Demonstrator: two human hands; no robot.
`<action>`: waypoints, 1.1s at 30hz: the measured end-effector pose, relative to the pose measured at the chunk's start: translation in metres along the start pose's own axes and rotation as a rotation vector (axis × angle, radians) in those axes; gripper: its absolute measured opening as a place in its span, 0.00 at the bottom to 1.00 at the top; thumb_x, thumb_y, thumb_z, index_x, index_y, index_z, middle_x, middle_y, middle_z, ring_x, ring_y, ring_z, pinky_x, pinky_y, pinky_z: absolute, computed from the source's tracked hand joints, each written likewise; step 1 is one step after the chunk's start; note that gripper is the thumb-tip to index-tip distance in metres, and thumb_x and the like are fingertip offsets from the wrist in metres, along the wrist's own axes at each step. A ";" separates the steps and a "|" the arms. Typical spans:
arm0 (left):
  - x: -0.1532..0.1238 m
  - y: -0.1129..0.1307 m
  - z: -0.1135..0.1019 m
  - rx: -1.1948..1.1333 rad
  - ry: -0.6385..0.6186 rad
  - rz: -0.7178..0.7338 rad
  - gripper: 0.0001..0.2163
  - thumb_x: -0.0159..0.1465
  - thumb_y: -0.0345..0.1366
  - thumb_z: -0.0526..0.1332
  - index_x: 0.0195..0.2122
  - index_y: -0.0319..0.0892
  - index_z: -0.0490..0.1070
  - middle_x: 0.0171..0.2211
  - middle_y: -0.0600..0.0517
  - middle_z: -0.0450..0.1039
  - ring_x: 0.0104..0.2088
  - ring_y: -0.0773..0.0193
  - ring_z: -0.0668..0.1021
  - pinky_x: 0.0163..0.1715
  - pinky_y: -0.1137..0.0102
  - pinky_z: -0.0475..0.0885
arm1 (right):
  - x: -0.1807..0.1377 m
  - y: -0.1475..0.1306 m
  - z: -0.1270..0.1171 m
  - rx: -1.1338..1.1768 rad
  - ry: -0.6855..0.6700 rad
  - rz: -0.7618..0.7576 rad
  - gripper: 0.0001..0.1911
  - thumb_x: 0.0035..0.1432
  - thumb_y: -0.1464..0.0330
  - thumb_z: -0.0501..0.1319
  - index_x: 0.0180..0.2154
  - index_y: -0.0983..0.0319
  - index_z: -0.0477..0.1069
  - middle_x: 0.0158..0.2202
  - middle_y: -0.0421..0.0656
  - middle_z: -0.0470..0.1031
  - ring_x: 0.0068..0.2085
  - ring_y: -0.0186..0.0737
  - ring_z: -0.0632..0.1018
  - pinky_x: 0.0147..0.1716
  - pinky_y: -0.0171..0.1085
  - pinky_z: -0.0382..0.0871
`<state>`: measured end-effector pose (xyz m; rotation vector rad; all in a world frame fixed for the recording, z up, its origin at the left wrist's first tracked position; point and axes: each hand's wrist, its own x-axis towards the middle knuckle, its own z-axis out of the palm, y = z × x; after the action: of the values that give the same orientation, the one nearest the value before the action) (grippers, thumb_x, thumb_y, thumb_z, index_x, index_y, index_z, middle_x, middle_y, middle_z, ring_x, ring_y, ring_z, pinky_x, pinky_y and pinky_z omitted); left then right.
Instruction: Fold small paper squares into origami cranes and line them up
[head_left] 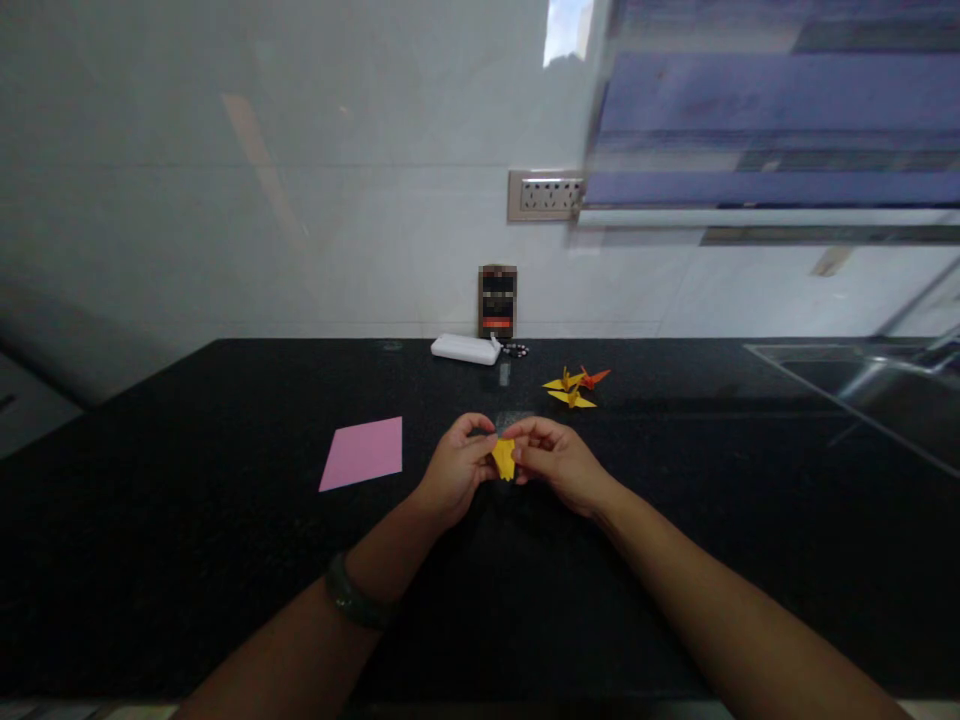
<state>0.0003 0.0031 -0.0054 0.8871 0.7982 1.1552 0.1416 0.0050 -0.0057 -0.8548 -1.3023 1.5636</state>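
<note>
A small folded piece of yellow paper (505,459) is pinched between my two hands above the dark counter. My left hand (460,468) grips its left side, thumb in front. On the right side my right hand (559,462) holds it with thumb and index finger. The paper narrows toward its lower end, and its back is hidden by the fingers. Beyond my right hand lie two yellow paper cranes (573,399) and an orange paper crane (595,378). To the left of my left hand is a flat pink paper sheet (366,454).
The black counter (225,560) runs to a tiled wall. Against the wall leans a phone-like device (498,300), its screen blurred, behind a white power bank (465,348) with a beaded strap (515,350). A sink (892,390) is at the right. A socket panel (547,195) is on the wall.
</note>
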 end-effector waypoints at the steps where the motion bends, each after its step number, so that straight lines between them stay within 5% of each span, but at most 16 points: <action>1: 0.000 0.000 0.000 0.009 -0.003 -0.002 0.07 0.51 0.29 0.58 0.31 0.41 0.60 0.21 0.55 0.68 0.22 0.67 0.73 0.21 0.74 0.67 | 0.000 0.000 -0.001 -0.019 0.011 -0.001 0.09 0.43 0.71 0.62 0.32 0.64 0.69 0.24 0.37 0.70 0.22 0.26 0.70 0.20 0.28 0.65; 19: 0.001 0.004 0.001 0.286 0.054 0.048 0.09 0.46 0.30 0.63 0.30 0.35 0.69 0.24 0.51 0.72 0.24 0.70 0.73 0.28 0.73 0.68 | 0.004 0.000 -0.004 -0.179 0.129 0.012 0.10 0.44 0.64 0.62 0.26 0.64 0.70 0.23 0.38 0.70 0.23 0.29 0.68 0.22 0.31 0.64; 29: 0.003 -0.001 -0.001 0.407 0.029 0.089 0.08 0.47 0.34 0.64 0.27 0.36 0.69 0.22 0.53 0.72 0.23 0.70 0.72 0.25 0.75 0.66 | 0.005 0.000 -0.010 -0.635 0.176 -0.284 0.08 0.48 0.65 0.59 0.23 0.63 0.71 0.24 0.40 0.67 0.26 0.32 0.69 0.25 0.32 0.62; 33: 0.004 -0.003 -0.003 0.440 0.018 0.083 0.08 0.47 0.36 0.63 0.25 0.37 0.69 0.21 0.52 0.72 0.23 0.69 0.73 0.25 0.73 0.67 | 0.006 0.004 -0.008 -0.587 0.193 -0.173 0.10 0.49 0.63 0.57 0.23 0.63 0.67 0.21 0.38 0.66 0.22 0.31 0.67 0.21 0.31 0.62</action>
<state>-0.0003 0.0068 -0.0094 1.2830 1.0607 1.0768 0.1458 0.0136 -0.0109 -1.1803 -1.6681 0.9408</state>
